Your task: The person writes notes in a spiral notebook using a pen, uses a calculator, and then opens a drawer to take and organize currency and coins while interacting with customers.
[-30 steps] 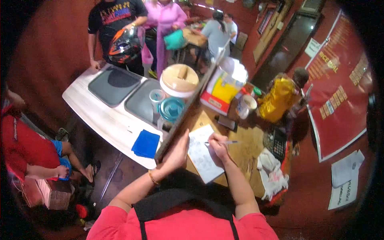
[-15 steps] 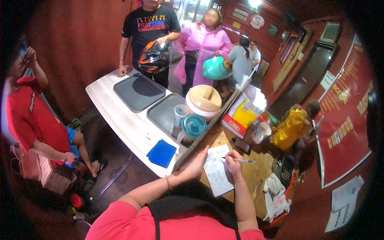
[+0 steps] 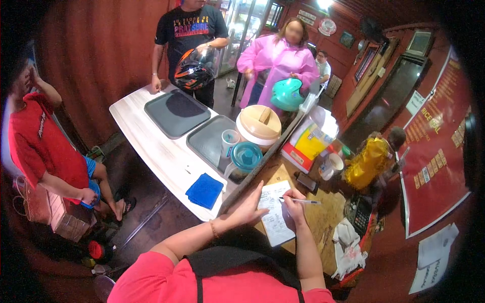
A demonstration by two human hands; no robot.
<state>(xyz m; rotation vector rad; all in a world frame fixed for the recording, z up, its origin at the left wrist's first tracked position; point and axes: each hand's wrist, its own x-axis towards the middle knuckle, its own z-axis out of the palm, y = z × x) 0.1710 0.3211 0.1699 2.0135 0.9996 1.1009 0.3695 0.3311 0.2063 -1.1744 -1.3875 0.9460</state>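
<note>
A white notepad [image 3: 277, 222] with handwriting on its page lies on the wooden desk [image 3: 323, 217] before me. Pinched in my right hand [image 3: 294, 208] is a pen [image 3: 309, 202], its tip at the upper part of the page. My left hand [image 3: 246, 209] lies along the pad's left edge with fingers stretched out, thumb touching the paper. A dark phone-like object [image 3: 306, 183] sits just beyond the pad.
Left of a low partition, the white counter [image 3: 156, 151] bears grey trays [image 3: 177, 113], a beige-lidded tub [image 3: 259, 123], a teal-lidded container [image 3: 246, 155], a cup [image 3: 230, 141] and blue cloths [image 3: 205, 191]. Plastic bags [image 3: 348, 247] and a calculator [image 3: 361, 217] lie at right. Several people are around.
My left thumb has come down onto the page; the pen stays near the same spot. Across the counter, the person in the pink raincoat has shifted right with the teal helmet.
</note>
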